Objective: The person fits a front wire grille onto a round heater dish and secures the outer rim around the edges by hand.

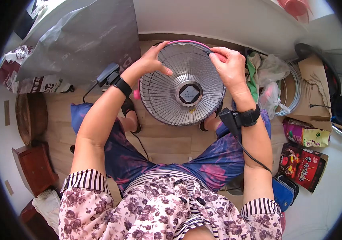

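A round dish heater (161,94) with a wire grille, a silvery reflector and a pink rim stands between my legs, facing up toward me. In its centre is a round hub with a dark diamond-patterned label. My left hand (151,62) grips the heater's upper left rim, thumb spread over the grille and fingertips at the edge. At the upper right rim, my right hand (231,66) pinches a small pinkish-red tool (221,57) whose dark end touches the rim; its exact kind is mostly hidden by my fingers.
A large grey bag (99,38) stands at the back left. On the right are plastic bags (273,68), coiled tubing (297,96), a torn cardboard box (315,86) and a red-black box (302,166). A small wooden stool (33,166) sits at left. A cord (140,145) crosses the floor.
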### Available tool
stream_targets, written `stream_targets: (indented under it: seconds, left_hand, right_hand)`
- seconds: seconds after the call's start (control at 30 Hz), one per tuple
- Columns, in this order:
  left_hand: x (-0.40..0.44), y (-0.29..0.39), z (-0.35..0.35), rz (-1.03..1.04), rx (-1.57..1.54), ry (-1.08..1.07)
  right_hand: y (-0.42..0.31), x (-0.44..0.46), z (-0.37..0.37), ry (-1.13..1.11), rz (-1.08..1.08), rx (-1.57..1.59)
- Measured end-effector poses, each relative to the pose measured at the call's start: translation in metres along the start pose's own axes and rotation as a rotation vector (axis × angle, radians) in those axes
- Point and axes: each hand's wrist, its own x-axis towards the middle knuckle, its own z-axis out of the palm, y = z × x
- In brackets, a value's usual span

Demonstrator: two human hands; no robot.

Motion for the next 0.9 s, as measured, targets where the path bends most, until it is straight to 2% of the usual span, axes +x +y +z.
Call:
stream_targets:
  seconds: [0.2, 0.3, 0.6, 0.9]
  left_hand:
    - [0.000, 0.004, 0.002, -0.002, 0.000, -0.014]
    - [-0.002, 0.005, 0.003, -0.008, 0.000, -0.016]
    - [-0.002, 0.008, 0.002, -0.047, 0.026, -0.008]
    - [0.000, 0.012, 0.003, -0.069, 0.038, -0.024]
  right_hand:
    - [-0.001, 0.007, 0.007, 0.066, 0.020, 0.031]
    - [-0.006, 0.009, 0.007, 0.013, 0.124, 0.069]
    - [-0.017, 0.016, 0.012, 0.034, 0.089, -0.006]
    - [-0.033, 0.039, 0.013, -0.070, 0.058, -0.245]
